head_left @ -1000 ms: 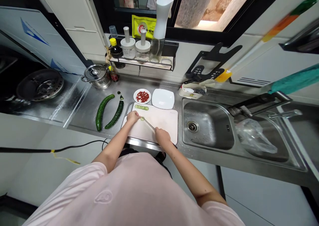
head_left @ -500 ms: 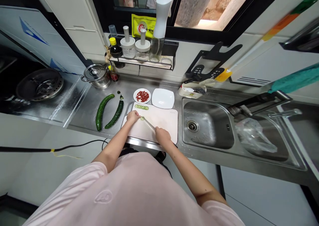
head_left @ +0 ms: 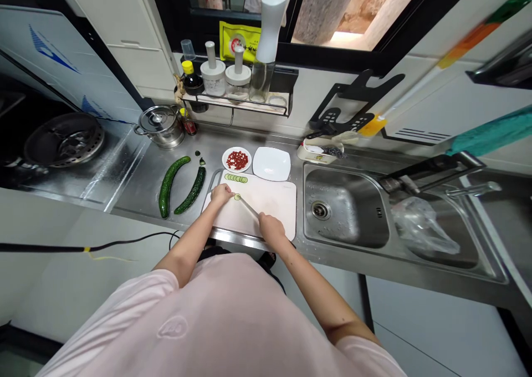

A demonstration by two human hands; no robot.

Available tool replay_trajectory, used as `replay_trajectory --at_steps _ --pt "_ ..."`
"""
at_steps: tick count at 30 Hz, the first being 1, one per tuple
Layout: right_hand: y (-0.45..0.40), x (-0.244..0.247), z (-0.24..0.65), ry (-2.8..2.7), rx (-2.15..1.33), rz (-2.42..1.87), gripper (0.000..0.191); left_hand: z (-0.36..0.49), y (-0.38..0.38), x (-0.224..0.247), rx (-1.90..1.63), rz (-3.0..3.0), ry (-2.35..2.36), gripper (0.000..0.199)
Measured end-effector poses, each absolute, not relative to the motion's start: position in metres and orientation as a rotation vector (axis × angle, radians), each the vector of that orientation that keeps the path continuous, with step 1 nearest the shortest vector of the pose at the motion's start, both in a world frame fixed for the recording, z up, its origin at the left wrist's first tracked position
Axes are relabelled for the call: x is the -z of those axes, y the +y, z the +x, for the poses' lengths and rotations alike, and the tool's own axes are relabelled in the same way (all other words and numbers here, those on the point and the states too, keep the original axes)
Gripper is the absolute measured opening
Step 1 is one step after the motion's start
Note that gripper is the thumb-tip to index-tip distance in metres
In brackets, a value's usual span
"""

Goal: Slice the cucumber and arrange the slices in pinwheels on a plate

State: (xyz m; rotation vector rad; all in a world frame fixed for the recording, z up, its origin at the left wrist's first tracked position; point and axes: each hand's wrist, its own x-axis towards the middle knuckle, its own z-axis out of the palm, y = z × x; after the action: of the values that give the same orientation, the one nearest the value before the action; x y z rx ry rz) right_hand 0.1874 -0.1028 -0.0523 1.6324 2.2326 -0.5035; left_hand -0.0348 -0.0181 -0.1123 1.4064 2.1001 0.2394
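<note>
My right hand (head_left: 272,230) is closed around the handle of a knife (head_left: 249,208), its blade pointing up and left across the white cutting board (head_left: 274,205). At the blade's tip lies a small round cucumber slice (head_left: 237,197). Bunched fingers of my left hand (head_left: 222,193) come right up to that slice; whether they pinch its edge or something else is too small to tell. Along the board's far edge runs an overlapping row of cucumber slices (head_left: 236,178). Left of the board lie a cut cucumber (head_left: 191,191) and a longer cucumber (head_left: 168,186).
Behind the board stand a plate of chopped red pieces (head_left: 237,159) and a white square plate (head_left: 271,164). Cucumber end pieces (head_left: 201,161) lie near the cut cucumber. A lidded pot (head_left: 161,126) is at the back left. The sink (head_left: 347,205) is to the right.
Almost nothing differs. Both hands, the knife and the slice stay in place; the view has shifted very slightly.
</note>
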Motion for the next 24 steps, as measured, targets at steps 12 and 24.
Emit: replay_trajectory --at_steps 12,24 --pt "-0.0993 0.0498 0.1819 2.213 0.51 1.642 0.027 -0.0345 -0.0182 0.1092 -0.25 1.402 2.097 0.023" --pt "-0.0989 0.047 0.1807 2.221 0.508 1.632 0.026 -0.0343 -0.0184 0.1091 -0.236 1.389 2.099 0.022"
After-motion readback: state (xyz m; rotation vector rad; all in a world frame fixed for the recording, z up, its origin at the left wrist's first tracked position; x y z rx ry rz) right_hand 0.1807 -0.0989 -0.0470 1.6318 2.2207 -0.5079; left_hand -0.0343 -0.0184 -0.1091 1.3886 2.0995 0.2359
